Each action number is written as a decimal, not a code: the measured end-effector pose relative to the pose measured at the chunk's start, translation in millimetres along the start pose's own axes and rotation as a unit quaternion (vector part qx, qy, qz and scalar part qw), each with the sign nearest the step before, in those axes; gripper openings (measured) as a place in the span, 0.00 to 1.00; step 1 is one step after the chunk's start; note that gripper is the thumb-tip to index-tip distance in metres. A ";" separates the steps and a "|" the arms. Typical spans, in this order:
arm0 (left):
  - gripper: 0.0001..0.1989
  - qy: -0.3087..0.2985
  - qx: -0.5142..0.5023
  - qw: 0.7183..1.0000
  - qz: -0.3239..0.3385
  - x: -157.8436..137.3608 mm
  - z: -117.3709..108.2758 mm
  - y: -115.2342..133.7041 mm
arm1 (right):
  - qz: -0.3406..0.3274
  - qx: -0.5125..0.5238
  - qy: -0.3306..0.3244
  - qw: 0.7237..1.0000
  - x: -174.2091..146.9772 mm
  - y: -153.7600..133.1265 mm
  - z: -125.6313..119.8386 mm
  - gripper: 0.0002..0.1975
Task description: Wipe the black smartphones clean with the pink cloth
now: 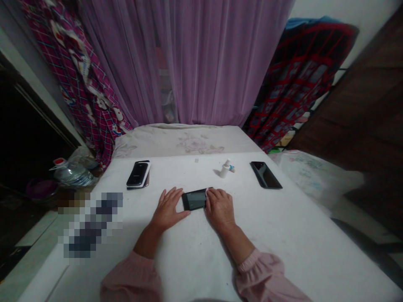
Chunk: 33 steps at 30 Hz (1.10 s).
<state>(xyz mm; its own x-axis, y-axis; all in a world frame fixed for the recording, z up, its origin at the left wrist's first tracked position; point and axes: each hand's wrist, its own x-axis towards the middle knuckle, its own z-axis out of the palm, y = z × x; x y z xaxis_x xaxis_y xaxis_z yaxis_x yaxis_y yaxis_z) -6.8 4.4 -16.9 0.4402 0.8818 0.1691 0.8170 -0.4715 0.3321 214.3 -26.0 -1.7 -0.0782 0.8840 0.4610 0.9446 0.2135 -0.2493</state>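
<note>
A dark smartphone [195, 199] lies screen up on the white-covered table, slightly tilted in its placing. At its left end is my left hand [167, 209], fingers spread, with the thumb and index fingertip by the phone's corners. My right hand [221, 205] covers the phone's right end, its fingers bent and pressed together over the screen. A small white edge, like a wipe or cloth [207, 192], shows at those fingertips; most of it is hidden under the hand.
Beyond my right hand stands a white spray bottle [224, 169] with a small blue-and-white item [232, 168] beside it. Another dark phone [266, 175] lies at the right. Stacked phones [138, 174] sit at the left, near a pixelated patch [92, 224].
</note>
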 end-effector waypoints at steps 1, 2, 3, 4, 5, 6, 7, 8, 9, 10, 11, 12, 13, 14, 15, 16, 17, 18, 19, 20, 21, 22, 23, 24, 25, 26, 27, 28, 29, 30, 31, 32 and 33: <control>0.34 0.003 0.000 1.000 0.002 0.0 0.7 -0.5 | -0.006 0.003 -0.004 1.000 0.2 -2.0 0.7 0.14; 0.34 0.005 0.000 1.000 0.003 0.0 1.2 -1.0 | -0.016 0.010 -0.010 1.000 0.3 -5.4 1.4 0.15; 0.34 0.006 0.000 1.000 0.004 0.0 1.6 -1.3 | -0.029 0.020 -0.017 0.999 0.4 -9.7 2.1 0.15; 0.34 0.007 0.000 1.000 0.006 -0.1 1.8 -1.5 | -0.044 0.032 -0.024 0.998 0.5 -14.4 2.7 0.16; 0.34 0.007 0.001 1.000 0.008 -0.1 1.7 -1.6 | -0.059 0.043 -0.031 0.997 0.7 -18.8 3.2 0.17; 0.34 0.007 0.002 1.000 0.009 -0.2 1.5 -1.6 | -0.071 0.054 -0.035 0.995 0.9 -22.3 3.4 0.17; 0.34 0.007 0.003 1.000 0.009 -0.3 1.2 -1.5 | -0.078 0.062 -0.038 0.994 1.3 -24.4 3.3 0.17; 0.34 0.005 0.005 1.000 0.009 -0.4 0.8 -1.3 | -0.078 0.066 -0.039 0.994 1.8 -24.7 2.8 0.18; 0.34 0.004 0.006 1.000 0.009 -0.4 0.4 -1.2 | -0.070 0.066 -0.039 0.995 2.5 -23.0 1.8 0.17; 0.34 0.002 0.007 1.000 0.007 -0.4 0.0 -1.2 | -0.054 0.060 -0.037 0.996 3.2 -19.5 0.5 0.17; 0.34 0.000 0.007 1.000 0.006 -0.3 -0.3 -1.2 | -0.031 0.051 -0.033 0.998 4.1 -14.5 -1.0 0.16; 0.34 -0.001 0.007 1.000 0.006 -0.2 -0.4 -1.4 | -0.006 0.038 -0.028 0.999 5.0 -8.5 -2.5 0.16; 0.34 -0.001 0.007 1.000 0.005 -0.1 -0.4 -1.7 | 0.019 0.025 -0.023 0.999 5.8 -2.3 -4.0 0.15; 0.34 -0.001 0.006 1.000 0.005 0.1 -0.2 -2.1 | 0.040 0.013 -0.020 0.999 6.7 3.5 -5.2 0.15; 0.34 -0.001 0.005 1.000 0.006 0.2 0.1 -2.6 | 0.056 0.004 -0.019 0.998 7.6 8.1 -6.1 0.15; 0.34 0.000 0.004 1.000 0.006 0.2 0.6 -3.1 | 0.065 -0.002 -0.021 0.998 8.4 11.0 -6.5 0.15; 0.34 0.001 0.003 1.000 0.007 0.2 1.1 -3.6 | 0.067 -0.006 -0.027 0.997 9.4 11.9 -6.5 0.15; 0.34 0.003 0.002 1.000 0.008 0.1 1.7 -4.1 | 0.064 -0.007 -0.034 0.997 10.4 10.6 -5.9 0.15; 0.34 0.005 0.001 1.000 0.010 0.0 2.3 -4.6 | 0.056 -0.006 -0.041 0.998 11.4 7.3 -4.9 0.16; 0.34 0.008 0.000 1.000 0.012 -0.2 2.7 -4.9 | 0.044 -0.003 -0.049 0.998 12.5 2.3 -3.6 0.16; 0.34 0.010 0.000 1.000 0.014 -0.3 3.1 -5.1 | 0.030 0.000 -0.057 0.998 13.5 -3.8 -2.0 0.16; 0.34 0.010 0.001 1.000 0.015 -0.4 3.4 -5.2 | 0.014 0.004 -0.065 0.998 14.4 -10.3 -0.4 0.16; 0.34 0.010 0.002 1.000 0.015 -0.5 3.5 -5.2 | -0.002 0.008 -0.073 0.997 15.1 -16.6 1.1 0.17; 0.34 0.009 0.003 1.000 0.014 -0.6 3.4 -5.0 | -0.016 0.011 -0.080 0.997 15.6 -21.9 2.3 0.17; 0.34 0.008 0.005 1.000 0.013 -0.6 3.3 -4.8 | -0.026 0.013 -0.085 0.996 16.0 -25.5 3.1 0.17; 0.34 0.008 0.006 1.000 0.012 -0.7 3.2 -4.5 | -0.030 0.014 -0.088 0.996 16.1 -27.1 3.4 0.17; 0.34 0.009 0.007 1.000 0.012 -0.7 3.0 -4.2 | -0.030 0.014 -0.087 0.996 16.1 -26.3 3.2 0.17; 0.34 0.011 0.008 1.000 0.012 -0.8 2.9 -4.0 | -0.023 0.011 -0.082 0.996 15.8 -23.2 2.7 0.17; 0.34 0.013 0.008 1.000 0.013 -0.8 2.9 -3.8 | -0.013 0.006 -0.074 0.997 15.5 -18.1 1.9 0.17; 0.34 0.015 0.008 1.000 0.013 -0.8 2.8 -3.7 | 0.001 -0.001 -0.064 0.998 15.2 -11.5 1.0 0.16; 0.34 0.015 0.007 1.000 0.014 -0.9 2.8 -3.7 | 0.017 -0.006 -0.054 0.998 14.9 -4.3 0.2 0.16; 0.33 0.013 0.006 1.000 0.015 -0.9 2.9 -3.7 | 0.031 -0.010 -0.044 0.999 14.6 2.8 -0.4 0.15; 0.33 0.012 0.005 1.000 0.015 -0.9 3.0 -3.8 | 0.043 -0.012 -0.035 0.998 14.3 9.1 -0.6 0.15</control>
<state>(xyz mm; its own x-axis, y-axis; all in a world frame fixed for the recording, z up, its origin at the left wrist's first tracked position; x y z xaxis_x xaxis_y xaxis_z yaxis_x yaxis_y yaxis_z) -9.2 5.3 -21.1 0.4556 0.8671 0.2016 0.8072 -0.4979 0.3171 221.9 -11.8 3.1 -0.0181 0.9257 0.3779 0.9559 0.1269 -0.2649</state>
